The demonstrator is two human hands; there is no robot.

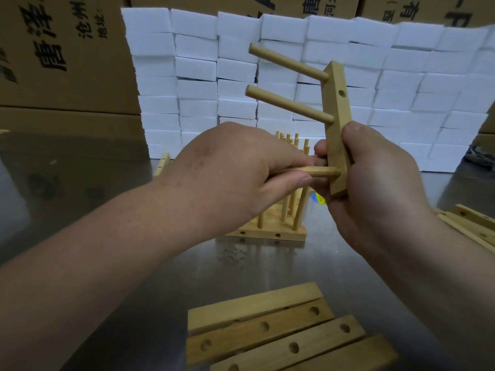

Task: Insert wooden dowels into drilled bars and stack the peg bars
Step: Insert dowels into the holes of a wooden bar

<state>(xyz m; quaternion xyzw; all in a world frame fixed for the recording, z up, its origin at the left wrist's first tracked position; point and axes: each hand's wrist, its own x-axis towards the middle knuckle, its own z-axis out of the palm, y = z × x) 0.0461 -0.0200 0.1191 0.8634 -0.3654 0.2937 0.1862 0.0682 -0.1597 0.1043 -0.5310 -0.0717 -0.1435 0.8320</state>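
Above the counter (267,263), over finished peg bars (267,232), the right hand (375,183) curls its fingers (320,149) round an upright drilled bar (338,116). The left hand (227,170) pinches a dowel (308,172), its tip seemingly in the lowest hole.

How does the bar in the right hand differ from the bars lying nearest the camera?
The held bar stands upright in the right hand; the near bars lie flat on the table. The held bar carries two dowels, and the left hand holds a third dowel at its lower end; the near bars' holes are empty. Both are pale drilled wood.
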